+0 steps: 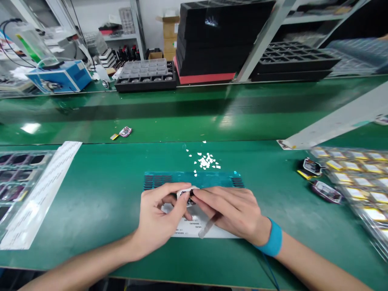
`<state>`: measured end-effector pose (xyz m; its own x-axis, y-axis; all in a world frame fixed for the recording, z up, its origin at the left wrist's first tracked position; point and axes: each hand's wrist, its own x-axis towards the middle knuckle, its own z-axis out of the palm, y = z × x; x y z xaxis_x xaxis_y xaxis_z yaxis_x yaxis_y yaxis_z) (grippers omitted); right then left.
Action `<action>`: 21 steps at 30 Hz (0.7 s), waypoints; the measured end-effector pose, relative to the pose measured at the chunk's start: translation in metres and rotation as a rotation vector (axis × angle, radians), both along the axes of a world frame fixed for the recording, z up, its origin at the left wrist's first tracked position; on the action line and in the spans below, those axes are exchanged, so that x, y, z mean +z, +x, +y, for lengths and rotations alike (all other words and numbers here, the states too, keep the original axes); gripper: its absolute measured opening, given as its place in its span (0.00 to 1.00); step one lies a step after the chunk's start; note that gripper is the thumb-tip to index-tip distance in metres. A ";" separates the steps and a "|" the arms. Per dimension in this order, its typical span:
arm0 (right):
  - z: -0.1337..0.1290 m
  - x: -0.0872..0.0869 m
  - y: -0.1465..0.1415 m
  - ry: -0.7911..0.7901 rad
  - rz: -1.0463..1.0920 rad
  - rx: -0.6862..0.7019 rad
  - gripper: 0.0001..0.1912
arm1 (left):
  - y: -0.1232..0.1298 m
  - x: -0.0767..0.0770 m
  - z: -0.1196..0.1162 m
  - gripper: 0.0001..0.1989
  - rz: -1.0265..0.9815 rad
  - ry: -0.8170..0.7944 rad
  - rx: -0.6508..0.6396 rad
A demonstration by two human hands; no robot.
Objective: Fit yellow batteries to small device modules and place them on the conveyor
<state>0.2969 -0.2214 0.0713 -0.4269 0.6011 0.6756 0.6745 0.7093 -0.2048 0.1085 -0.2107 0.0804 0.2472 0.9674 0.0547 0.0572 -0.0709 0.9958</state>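
In the head view my left hand is closed around a small white-rimmed electronic housing, held above the mat. The fingertips of my right hand meet at the housing's right side, on a small dark part. A greyish, translucent flat stick juts from under the right palm, its kind unclear. Beneath both hands lies a white printed sheet, together with a blue film bearing rows of dark strips. My fingers hide much of the housing. A blue wrist strap circles my right wrist.
White scraps lie scattered beyond the film. At right are a tray of yellow-edged cells and two loose devices. A parts tray and a white strip lie left. A slanted white post stands right.
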 end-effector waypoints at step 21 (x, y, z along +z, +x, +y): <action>0.005 0.004 -0.001 -0.180 -0.018 -0.009 0.07 | -0.002 0.000 0.011 0.05 0.168 0.124 0.065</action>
<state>0.2962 -0.2161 0.0756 -0.4317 0.7156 0.5492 0.6855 0.6560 -0.3159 0.1062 -0.1997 0.0805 0.2002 0.9701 0.1373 0.2299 -0.1827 0.9559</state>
